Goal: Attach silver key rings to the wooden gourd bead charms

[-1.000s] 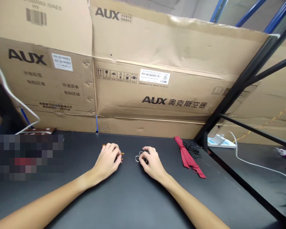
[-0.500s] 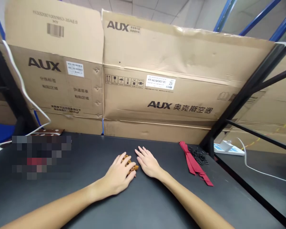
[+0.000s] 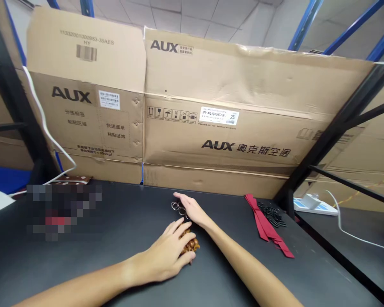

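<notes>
Brown and amber hair claws or clips, too bunched to tell apart, form a small pile (image 3: 190, 244) on the dark table. My left hand (image 3: 171, 251) lies over this pile with its fingers curved round it. Just beyond, several thin metal rings (image 3: 178, 207) lie on the table. My right hand (image 3: 192, 209) rests on its edge along the right side of the rings, fingers stretched out toward the far left and nothing seen in its grasp.
Red ribbon strips (image 3: 269, 226) and black coiled pieces (image 3: 273, 214) lie on the table (image 3: 141, 221) at the right. Cardboard (image 3: 217, 140) stands along the back. A blurred patch covers things at the left. Black frame bars (image 3: 326, 132) rise at both sides.
My left hand and the brown pile have shifted right and nearer. My right hand has turned onto its edge, and metal rings now show beside it. The view has moved slightly.
</notes>
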Motion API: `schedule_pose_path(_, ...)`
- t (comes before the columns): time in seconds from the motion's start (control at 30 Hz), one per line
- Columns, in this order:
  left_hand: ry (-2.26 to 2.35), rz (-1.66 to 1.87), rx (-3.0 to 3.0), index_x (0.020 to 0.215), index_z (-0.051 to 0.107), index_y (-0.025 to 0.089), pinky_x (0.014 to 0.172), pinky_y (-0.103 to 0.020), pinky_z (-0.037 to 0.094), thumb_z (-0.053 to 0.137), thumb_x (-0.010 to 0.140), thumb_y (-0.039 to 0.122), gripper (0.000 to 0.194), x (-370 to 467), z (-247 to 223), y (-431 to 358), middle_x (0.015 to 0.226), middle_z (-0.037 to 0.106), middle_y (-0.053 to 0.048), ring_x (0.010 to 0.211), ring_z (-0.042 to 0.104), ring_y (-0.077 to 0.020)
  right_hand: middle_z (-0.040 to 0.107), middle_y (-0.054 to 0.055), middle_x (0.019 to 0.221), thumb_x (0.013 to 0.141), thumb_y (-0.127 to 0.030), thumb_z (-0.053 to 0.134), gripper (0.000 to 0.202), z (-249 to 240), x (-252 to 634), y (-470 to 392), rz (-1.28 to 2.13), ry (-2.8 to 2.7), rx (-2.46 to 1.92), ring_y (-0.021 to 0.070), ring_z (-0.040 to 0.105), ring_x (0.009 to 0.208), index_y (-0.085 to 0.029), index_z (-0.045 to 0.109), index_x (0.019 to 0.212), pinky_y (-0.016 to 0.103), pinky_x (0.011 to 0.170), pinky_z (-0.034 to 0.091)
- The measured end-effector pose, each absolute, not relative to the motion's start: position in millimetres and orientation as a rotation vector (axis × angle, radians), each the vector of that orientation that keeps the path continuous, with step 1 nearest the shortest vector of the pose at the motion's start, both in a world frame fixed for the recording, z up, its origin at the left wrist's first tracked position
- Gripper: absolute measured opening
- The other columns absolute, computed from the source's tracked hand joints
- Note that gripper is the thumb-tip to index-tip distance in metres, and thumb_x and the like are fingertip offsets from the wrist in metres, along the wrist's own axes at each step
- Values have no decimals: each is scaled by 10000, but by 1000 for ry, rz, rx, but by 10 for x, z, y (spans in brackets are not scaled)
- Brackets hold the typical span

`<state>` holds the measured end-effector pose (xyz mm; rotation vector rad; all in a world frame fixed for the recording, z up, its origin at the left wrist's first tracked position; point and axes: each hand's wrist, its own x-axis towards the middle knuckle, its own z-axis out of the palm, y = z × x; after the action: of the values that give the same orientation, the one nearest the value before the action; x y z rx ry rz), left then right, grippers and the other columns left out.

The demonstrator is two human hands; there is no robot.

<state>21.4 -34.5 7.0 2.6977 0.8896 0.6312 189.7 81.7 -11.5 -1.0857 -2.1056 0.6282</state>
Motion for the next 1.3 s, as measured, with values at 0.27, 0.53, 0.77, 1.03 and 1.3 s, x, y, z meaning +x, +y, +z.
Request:
schedule_pose_path(0.27, 1034, 869, 2688, 1286, 553, 169, 1146, -463, 323, 410, 990, 273, 345, 95, -1, 218, 1394, 520, -111, 1345, 399, -261, 630, 116, 1225, 924, -399, 524, 301, -7, 2233, -120, 274, -2077, -986, 262, 544, 1191, -221, 658, 1125, 456, 1020, 434)
schedule_pose_path(0.53, 716, 232, 2899, 1443, 415, 330, 1161, -543, 199, 304, 1029, 407, 436, 108, -1, 769, 1546, 345, -18, 1449, 228, -296, 395, 62, 1512, 892, -468, 546, 475, 87, 2068, -382, 92, -2660, -881, 313, 336, 1380, -272, 551, 1325, 508, 1105, 303)
schedule_pose_path(0.77, 861, 183, 2882, 1474, 362, 328, 1195, -404, 163, 250, 1036, 468, 474, -313, -26, 746, 1561, 299, 34, 1461, 206, -227, 432, 80, 1489, 974, -347, 439, 400, 0, 2356, -229, 104, -2604, -1025, 283, 300, 1420, -207, 573, 1323, 478, 1147, 316)
schedule_pose_path(1.03, 1056, 203, 2853, 1478, 346, 349, 1187, -439, 166, 276, 1006, 563, 523, -479, -81, 755, 1563, 287, 21, 1457, 214, -260, 421, 122, 1489, 982, -377, 425, 431, -123, 2517, 265, 42, -2445, -1313, 317, 285, 1426, -167, 588, 1322, 514, 1130, 347)
schedule_pose_path(1.3, 1109, 259, 2853, 1471, 352, 360, 1189, -508, 118, 316, 988, 587, 535, -453, -50, 721, 1562, 287, 0, 1461, 187, -287, 355, 88, 1533, 906, -526, 531, 548, -179, 2489, 449, 57, -2369, -1379, 339, 267, 1429, -260, 517, 1385, 527, 1118, 340)
